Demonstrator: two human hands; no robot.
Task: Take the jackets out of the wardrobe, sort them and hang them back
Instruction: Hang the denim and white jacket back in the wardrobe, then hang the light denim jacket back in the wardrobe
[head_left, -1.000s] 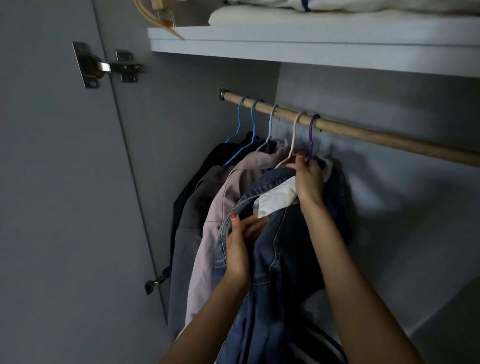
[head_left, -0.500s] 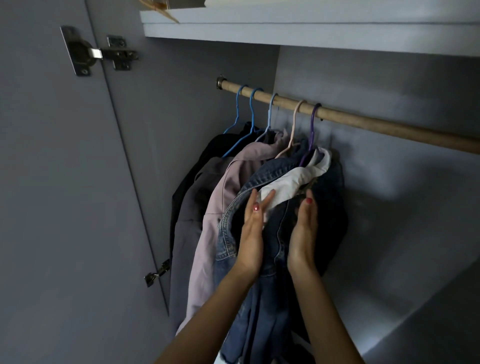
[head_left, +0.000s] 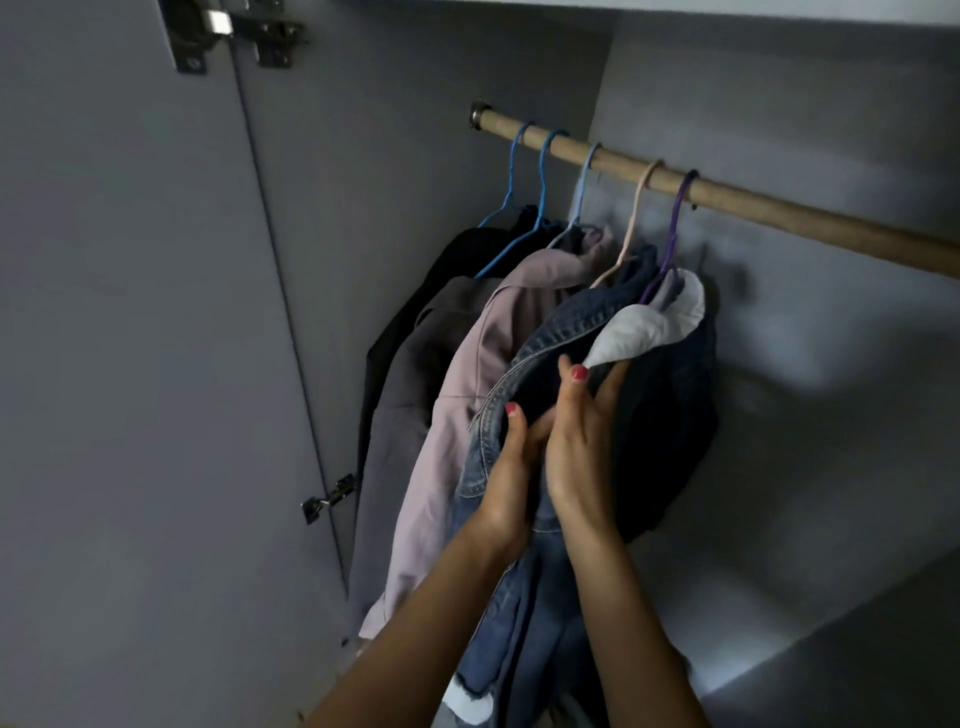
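Several jackets hang on hangers from a wooden rail (head_left: 779, 205) inside the wardrobe: a black one (head_left: 441, 275), a grey one (head_left: 410, 405), a pale pink one (head_left: 467, 395), a blue denim jacket (head_left: 550, 332) on a beige hanger (head_left: 631, 228), and a dark navy jacket (head_left: 670, 426) with a white collar (head_left: 649, 327) on a purple hanger (head_left: 675, 228). My left hand (head_left: 511, 467) grips the denim jacket's front edge, thumb on top. My right hand (head_left: 576, 441) lies against it with its fingers stretched up, fingertips touching the tip of the white collar.
The open wardrobe door (head_left: 130, 364) with its hinges (head_left: 234, 31) stands at the left. The grey back wall (head_left: 831, 389) is behind the jackets, and the rail runs bare to the right of the purple hanger. A shelf edge (head_left: 727, 8) runs along the top.
My right hand has come down from the purple hanger's hook to the collar. My left hand has taken hold of the denim edge, and both hands now sit together.
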